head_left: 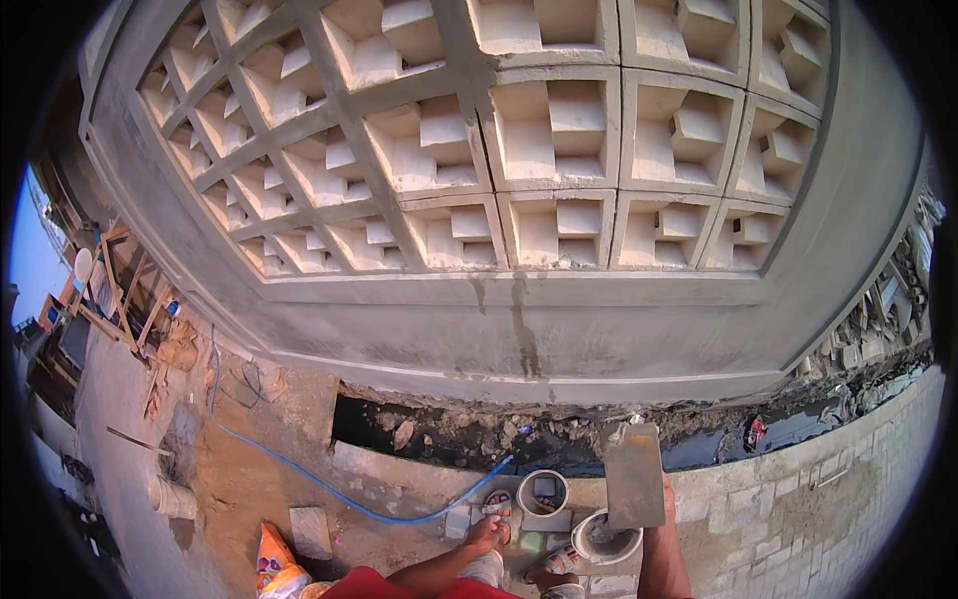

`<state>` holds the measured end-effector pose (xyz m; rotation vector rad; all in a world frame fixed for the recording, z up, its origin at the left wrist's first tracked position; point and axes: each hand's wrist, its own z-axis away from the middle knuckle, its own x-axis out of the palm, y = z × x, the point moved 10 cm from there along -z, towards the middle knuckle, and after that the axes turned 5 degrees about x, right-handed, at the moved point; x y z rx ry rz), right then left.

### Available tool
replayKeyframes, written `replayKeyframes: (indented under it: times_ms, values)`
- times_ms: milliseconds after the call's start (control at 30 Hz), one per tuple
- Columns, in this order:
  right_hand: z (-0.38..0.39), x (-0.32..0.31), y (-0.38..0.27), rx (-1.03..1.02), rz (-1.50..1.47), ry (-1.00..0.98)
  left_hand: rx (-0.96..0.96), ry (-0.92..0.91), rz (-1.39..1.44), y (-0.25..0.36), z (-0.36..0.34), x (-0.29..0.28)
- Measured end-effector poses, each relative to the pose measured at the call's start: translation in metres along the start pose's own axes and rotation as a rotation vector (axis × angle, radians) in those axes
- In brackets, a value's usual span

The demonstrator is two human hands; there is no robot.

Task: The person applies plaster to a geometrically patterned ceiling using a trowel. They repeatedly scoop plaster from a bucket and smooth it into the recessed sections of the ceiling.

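My right hand (pixel 667 499) grips a flat, rectangular grey plastering float (pixel 635 475) from its right side. The float stands over the ditch edge, with a little mortar along its far end. Most of my fingers are hidden behind it. Below the float sits a pale bucket (pixel 606 544) with grey material inside, partly covered by the float. My left hand (pixel 487 534) is low in front of my body, close to my sandalled foot (pixel 497 504). Its fingers are too small to make out. A second bucket (pixel 542 494) with things in it stands between the hands.
A grey plastered wall (pixel 639 324) with pale vent blocks (pixel 554 130) rises ahead. Along its foot runs a ditch (pixel 699 452) with dark water and rubble. A blue hose (pixel 369 513) crosses the ground. An orange and white sack (pixel 279 564) and another bucket (pixel 174 497) stand left.
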<state>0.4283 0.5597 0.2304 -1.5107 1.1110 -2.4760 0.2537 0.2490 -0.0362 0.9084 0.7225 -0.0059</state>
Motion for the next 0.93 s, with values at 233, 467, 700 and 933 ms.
replayKeyframes:
  times_ms: [233, 467, 700, 933]
  values:
    - [-0.097, 0.189, -0.062, -0.018, 0.124, -0.26, -0.291, 0.308, 0.025, -0.122, 0.035, -0.094]
    - [-0.178, 0.334, -0.101, -0.017, 0.222, -0.552, -0.566, 0.116, 0.052, -0.237, 0.104, -0.124]
    - [-0.199, 0.415, -0.167, -0.322, 0.933, -0.617, -0.696, 0.4, 0.653, -0.228, 0.059, -0.161]
    - [-0.195, 0.481, -0.164, -0.882, 2.582, -0.17, -0.673, 0.433, 0.79, -0.194, -0.005, -0.168]
